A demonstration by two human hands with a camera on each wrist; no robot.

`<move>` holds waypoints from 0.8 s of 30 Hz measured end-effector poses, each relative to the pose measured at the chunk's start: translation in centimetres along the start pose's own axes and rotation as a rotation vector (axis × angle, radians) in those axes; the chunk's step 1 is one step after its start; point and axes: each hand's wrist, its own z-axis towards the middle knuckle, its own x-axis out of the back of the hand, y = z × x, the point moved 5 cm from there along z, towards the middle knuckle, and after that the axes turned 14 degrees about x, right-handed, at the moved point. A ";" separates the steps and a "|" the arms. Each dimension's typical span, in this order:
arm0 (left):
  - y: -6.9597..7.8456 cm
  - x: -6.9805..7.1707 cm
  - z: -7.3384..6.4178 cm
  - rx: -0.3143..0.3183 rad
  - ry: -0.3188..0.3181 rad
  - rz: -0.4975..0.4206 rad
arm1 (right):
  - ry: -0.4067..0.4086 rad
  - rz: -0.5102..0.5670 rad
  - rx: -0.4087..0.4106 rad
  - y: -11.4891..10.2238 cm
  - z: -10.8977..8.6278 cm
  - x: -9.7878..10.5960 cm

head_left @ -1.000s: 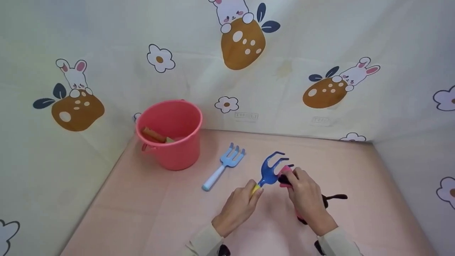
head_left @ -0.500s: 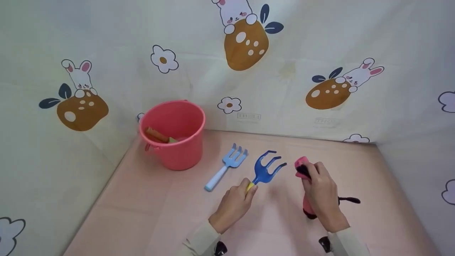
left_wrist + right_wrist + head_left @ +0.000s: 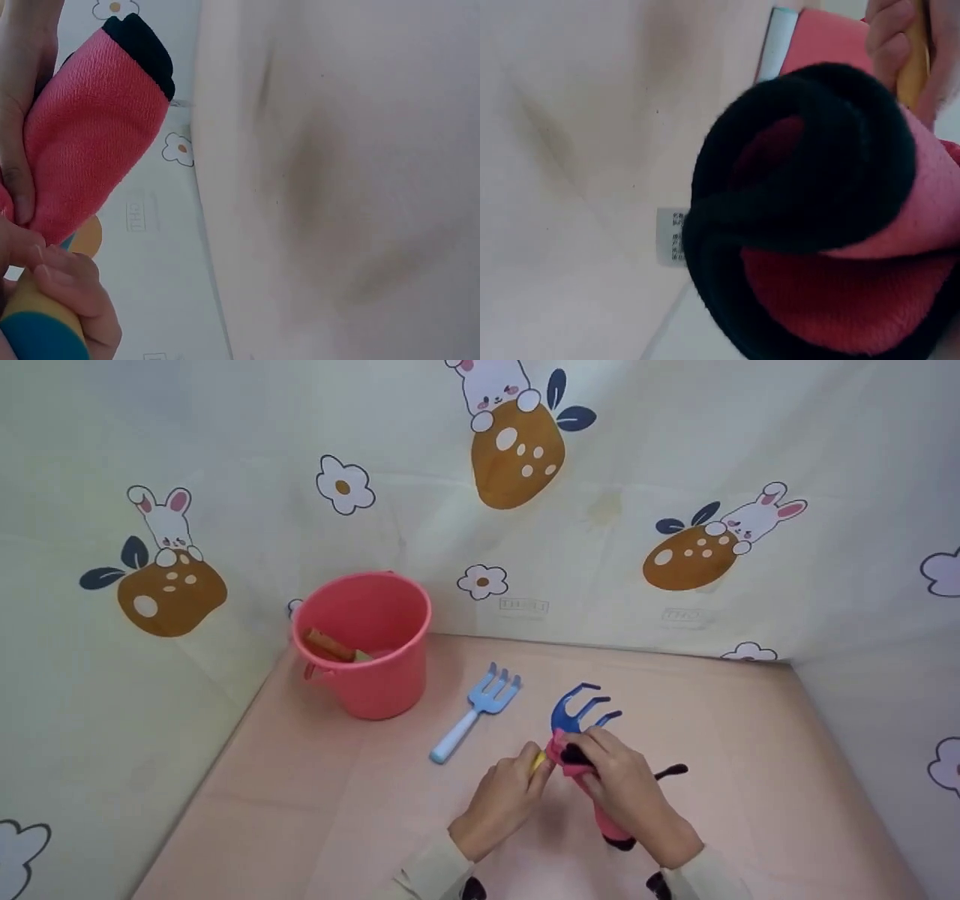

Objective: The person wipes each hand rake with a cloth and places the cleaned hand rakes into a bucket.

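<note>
My left hand [image 3: 501, 797] grips the yellow handle of a blue three-pronged hand rake [image 3: 566, 721], its prongs pointing away from me. A pink cloth with black edging [image 3: 613, 825] is bunched in my right hand [image 3: 634, 789], which holds it against the rake where the blue head meets the handle. The cloth covers that joint. In the left wrist view the cloth [image 3: 101, 127] hangs beside the handle [image 3: 49, 300], whose end is blue. Its loose end, folded over, fills much of the right wrist view as black trim [image 3: 840, 150] around red lining.
A light blue hand fork [image 3: 474, 712] lies on the pale pink table surface [image 3: 315, 787], left of my hands. Behind it stands a red bucket [image 3: 379, 690] with a brown-handled tool [image 3: 328, 645] inside. A patterned curtain [image 3: 420, 532] encloses the back and sides.
The cloth was at the rake's prongs, moved off to the right, then came back left onto the rake's neck. The rake shifted slightly left and back right. The fork and bucket stayed put.
</note>
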 end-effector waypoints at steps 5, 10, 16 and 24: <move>0.1 -0.2 -0.1 -0.030 0.024 0.024 | 0.001 -0.029 -0.034 0.2 0.3 -0.2; 0.0 -0.3 -0.1 -0.047 0.044 0.058 | -0.011 -0.002 -0.093 0.6 0.4 -0.4; -0.2 -0.4 -0.1 -0.035 0.018 0.080 | -0.024 -0.045 -0.115 0.8 0.5 -0.5; -0.2 -0.3 -0.1 -0.002 0.000 0.065 | -0.023 -0.174 -0.099 0.7 0.7 -0.6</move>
